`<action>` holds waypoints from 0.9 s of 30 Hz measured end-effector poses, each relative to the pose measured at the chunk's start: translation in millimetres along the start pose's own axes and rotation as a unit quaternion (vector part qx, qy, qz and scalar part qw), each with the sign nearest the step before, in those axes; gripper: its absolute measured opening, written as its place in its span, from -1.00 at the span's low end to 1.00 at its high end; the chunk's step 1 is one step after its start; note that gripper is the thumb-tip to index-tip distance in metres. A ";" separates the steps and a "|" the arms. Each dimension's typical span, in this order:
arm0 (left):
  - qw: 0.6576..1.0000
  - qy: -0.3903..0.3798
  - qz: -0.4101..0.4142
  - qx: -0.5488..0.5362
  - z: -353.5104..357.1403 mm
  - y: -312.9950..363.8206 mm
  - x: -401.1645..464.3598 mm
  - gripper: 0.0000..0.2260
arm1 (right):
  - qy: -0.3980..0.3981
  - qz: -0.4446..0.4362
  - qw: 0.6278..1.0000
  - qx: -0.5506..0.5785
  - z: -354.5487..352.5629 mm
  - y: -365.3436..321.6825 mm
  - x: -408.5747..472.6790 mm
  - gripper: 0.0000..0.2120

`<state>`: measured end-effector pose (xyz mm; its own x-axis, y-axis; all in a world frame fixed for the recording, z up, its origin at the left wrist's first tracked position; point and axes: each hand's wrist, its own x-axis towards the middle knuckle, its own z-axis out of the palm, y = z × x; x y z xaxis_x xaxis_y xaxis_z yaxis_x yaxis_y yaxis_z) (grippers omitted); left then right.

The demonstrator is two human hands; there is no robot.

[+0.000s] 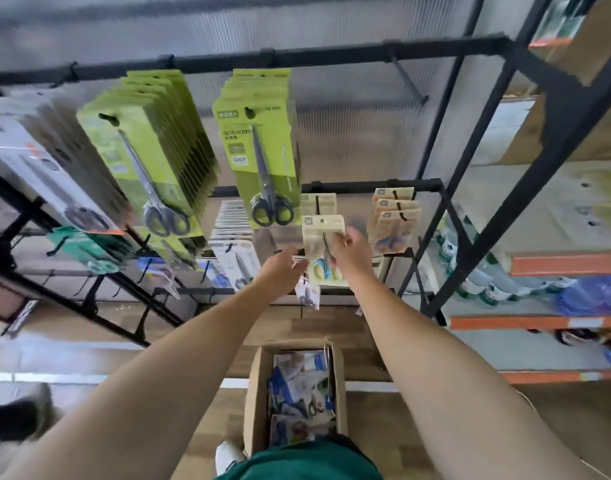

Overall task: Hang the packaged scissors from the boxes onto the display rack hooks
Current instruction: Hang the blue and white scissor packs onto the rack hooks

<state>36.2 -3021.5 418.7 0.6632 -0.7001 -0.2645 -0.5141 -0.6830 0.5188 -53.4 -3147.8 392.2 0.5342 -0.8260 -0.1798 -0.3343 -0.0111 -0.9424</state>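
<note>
An open brown cardboard box (259,393) is seen on the wooden floor just ahead of the person's green clothing, its flaps up. It is filled to near the rim with a loose, overlapping heap of blue-and-white packaged scissors (302,393); the individual packs cannot be told apart clearly.

A cream-coloured card pack holding small blue-and-yellow-handled scissors (323,251) is held up in front of the black metal display rack (331,55). Its right edge is gripped by the right hand (349,252), fingers curled over the front of the card. The left hand (285,266) is placed at the pack's lower left edge with fingers loosely extended; whether it is actually pinching the card cannot be told. The pack is positioned just below a hook carrying matching cream packs (318,202), and beside a second hook of tan packs with blue-handled scissors (394,220) to the right.

Higher on the rack, two thick rows of lime-green packs of long grey scissors (262,150) are hung, their lower edges close above the hands. An unloaded black hook (409,81) is seen projecting from the top bar at the right. Open room is left between the two forearms, above the box. Orange-edged shelving (567,265) stands to the right.
</note>
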 end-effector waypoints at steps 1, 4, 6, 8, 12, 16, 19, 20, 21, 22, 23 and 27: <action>1.000 0.003 0.001 -0.002 -0.4 3.0 -1.5 -0.65 | 0.002 -0.012 1.000 -0.001 1.1 -2.3 1.5 -0.87; 1.000 0.015 0.000 -0.004 -3.5 10.4 -5.1 -0.68 | 0.007 -0.031 0.999 -0.025 7.8 -3.9 7.1 -0.85; 1.000 0.019 -0.001 -0.005 -4.5 12.4 -7.1 -0.68 | 0.022 -0.051 0.997 -0.052 14.1 -4.8 10.8 -0.82; 1.000 0.021 -0.002 -0.006 -6.1 12.9 -8.6 -0.66 | 0.056 -0.068 0.992 -0.089 18.3 -11.3 8.0 -0.79; 1.000 0.025 0.006 -0.005 -10.3 16.0 -12.3 -0.65 | 0.093 -0.036 0.989 -0.110 14.4 -15.3 -4.5 -0.81; 1.000 0.014 0.015 0.004 -12.0 17.2 -13.3 -0.63 | 0.095 -0.037 0.987 -0.121 6.9 -12.7 -5.0 -0.83; 1.000 0.001 0.019 0.019 -10.4 15.8 -14.1 -0.65 | 0.084 -0.013 0.989 -0.125 8.9 -15.5 -3.8 -0.82; 0.999 0.002 0.021 0.026 -10.0 15.1 -14.6 -0.66 | 0.078 -0.009 0.990 -0.118 10.2 -17.1 -3.1 -0.81; 0.999 0.002 0.022 0.033 -9.6 14.2 -15.2 -0.66 | 0.073 -0.008 0.990 -0.121 11.8 -19.2 -2.6 -0.79; 0.999 0.001 0.023 0.040 -9.7 13.0 -16.3 -0.67 | 0.069 -0.014 0.989 -0.131 12.7 -22.4 -1.4 -0.78; 0.999 -0.001 0.023 0.047 -10.3 12.0 -17.6 -0.66 | 0.067 -0.011 0.988 -0.138 13.8 -25.5 0.8 -0.79; 0.999 0.003 0.027 0.036 -15.5 6.4 -22.8 -0.64 | 0.059 0.005 0.989 -0.136 15.3 -31.3 3.4 -0.87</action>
<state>26.2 -3006.7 440.6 0.6363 -0.7354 -0.2330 -0.5865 -0.6574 0.4732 -29.2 -3141.6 416.7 0.4411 -0.8867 -0.1390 -0.5435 -0.1406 -0.8276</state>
